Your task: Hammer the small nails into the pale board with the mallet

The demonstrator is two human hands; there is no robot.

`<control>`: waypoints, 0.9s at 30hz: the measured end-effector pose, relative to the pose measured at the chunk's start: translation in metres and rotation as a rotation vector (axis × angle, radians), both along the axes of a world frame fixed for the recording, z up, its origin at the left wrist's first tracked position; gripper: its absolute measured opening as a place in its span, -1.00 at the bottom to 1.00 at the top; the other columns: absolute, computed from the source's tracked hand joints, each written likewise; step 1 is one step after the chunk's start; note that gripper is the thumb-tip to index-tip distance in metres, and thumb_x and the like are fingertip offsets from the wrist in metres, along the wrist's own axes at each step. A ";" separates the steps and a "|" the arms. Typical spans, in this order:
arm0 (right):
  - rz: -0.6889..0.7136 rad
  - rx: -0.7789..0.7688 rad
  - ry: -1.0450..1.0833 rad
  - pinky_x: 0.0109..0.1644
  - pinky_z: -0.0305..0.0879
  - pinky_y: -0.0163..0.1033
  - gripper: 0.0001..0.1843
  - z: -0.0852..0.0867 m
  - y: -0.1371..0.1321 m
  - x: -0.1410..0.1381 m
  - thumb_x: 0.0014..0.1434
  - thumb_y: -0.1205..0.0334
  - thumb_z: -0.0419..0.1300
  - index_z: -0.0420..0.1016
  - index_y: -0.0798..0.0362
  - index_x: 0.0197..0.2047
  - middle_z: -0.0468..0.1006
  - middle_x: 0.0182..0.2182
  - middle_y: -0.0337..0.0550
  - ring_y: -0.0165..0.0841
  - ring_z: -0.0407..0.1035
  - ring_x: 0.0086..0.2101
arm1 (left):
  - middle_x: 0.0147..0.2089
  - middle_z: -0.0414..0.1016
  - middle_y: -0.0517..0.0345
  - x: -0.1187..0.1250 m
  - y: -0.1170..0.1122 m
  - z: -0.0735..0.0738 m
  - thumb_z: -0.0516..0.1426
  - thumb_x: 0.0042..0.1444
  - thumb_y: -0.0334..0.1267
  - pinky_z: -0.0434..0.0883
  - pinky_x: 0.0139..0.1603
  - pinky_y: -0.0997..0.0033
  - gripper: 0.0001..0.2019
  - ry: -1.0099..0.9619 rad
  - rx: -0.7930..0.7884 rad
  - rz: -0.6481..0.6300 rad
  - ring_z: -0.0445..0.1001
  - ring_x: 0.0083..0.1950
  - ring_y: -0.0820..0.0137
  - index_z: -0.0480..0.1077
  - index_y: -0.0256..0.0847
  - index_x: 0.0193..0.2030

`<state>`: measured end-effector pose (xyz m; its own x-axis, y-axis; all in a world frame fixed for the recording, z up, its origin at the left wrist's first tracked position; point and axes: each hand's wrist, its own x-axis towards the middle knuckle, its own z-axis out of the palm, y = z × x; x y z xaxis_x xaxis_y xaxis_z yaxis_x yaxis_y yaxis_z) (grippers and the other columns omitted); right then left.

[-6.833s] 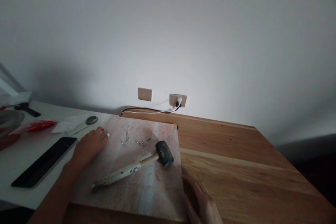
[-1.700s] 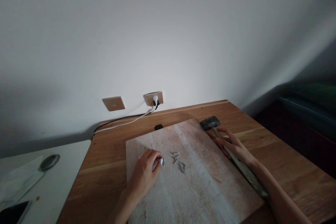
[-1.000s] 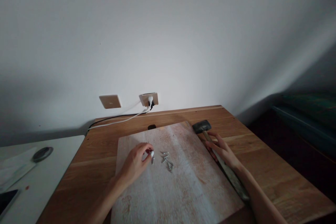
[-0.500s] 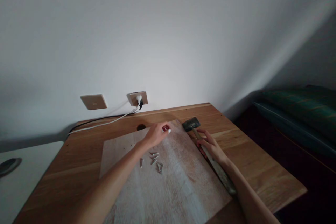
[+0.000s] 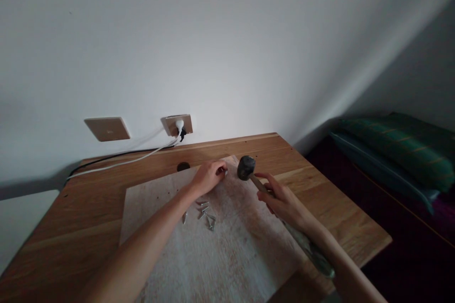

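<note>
A pale worn board [image 5: 227, 255] lies on a wooden table [image 5: 88, 208]. My left hand [image 5: 208, 176] reaches to the board's far edge, fingers pinched on a small nail that barely shows. My right hand [image 5: 280, 197] grips the wooden handle of a hammer [image 5: 246, 167] and holds its black head just right of the left fingertips, lifted above the board. Several loose nails [image 5: 204, 209] lie on the board below my left wrist.
A wall switch plate [image 5: 106, 129] and a socket [image 5: 177, 124] with a white plug and cables sit on the wall behind the table. A dark round hole [image 5: 183, 166] shows in the tabletop. A green cushion [image 5: 398, 144] lies to the right, beyond the table's edge.
My right hand has lifted the hammer off the table and swung its head in toward my left hand. The left hand stays pinched at the board's far edge. The view shifted right.
</note>
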<state>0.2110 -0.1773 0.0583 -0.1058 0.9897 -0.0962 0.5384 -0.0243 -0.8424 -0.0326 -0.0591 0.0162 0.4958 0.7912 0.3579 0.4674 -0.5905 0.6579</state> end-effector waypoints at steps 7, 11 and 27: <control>-0.013 -0.024 -0.089 -0.41 0.32 -0.26 -0.29 -0.015 -0.016 -0.007 0.26 0.02 0.13 0.16 -0.03 0.43 0.51 -0.37 -0.28 -0.35 0.44 -0.50 | -0.27 0.61 0.14 -0.001 0.000 0.000 0.20 0.07 -0.54 0.40 -0.10 0.41 -0.81 0.053 0.034 -0.005 0.56 -0.18 0.29 0.53 -0.17 -0.27; -0.043 0.009 -0.170 -0.34 0.31 -0.23 -0.25 -0.021 -0.028 -0.007 0.23 -0.01 0.19 0.19 0.08 0.40 0.56 -0.39 -0.23 -0.29 0.46 -0.43 | -0.24 0.63 0.13 0.001 0.002 -0.002 0.20 0.12 -0.51 0.42 -0.07 0.39 -0.83 0.067 0.027 -0.010 0.58 -0.17 0.28 0.53 -0.17 -0.25; -0.137 -0.035 0.255 -0.67 0.09 -0.39 -0.34 0.000 -0.028 -0.028 0.22 -0.26 0.21 0.27 0.02 0.19 0.34 -0.54 -0.47 -0.53 0.16 -0.70 | -0.22 0.64 0.12 0.001 0.007 -0.012 0.18 0.05 -0.56 0.48 -0.12 0.39 -0.62 -0.081 -0.101 -0.020 0.59 -0.23 0.35 0.49 -0.22 0.01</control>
<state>0.1831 -0.2053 0.0580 0.0034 0.9931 -0.1175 0.2986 -0.1131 -0.9476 -0.0315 -0.0518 0.0044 0.4842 0.8157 0.3164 0.3991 -0.5278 0.7498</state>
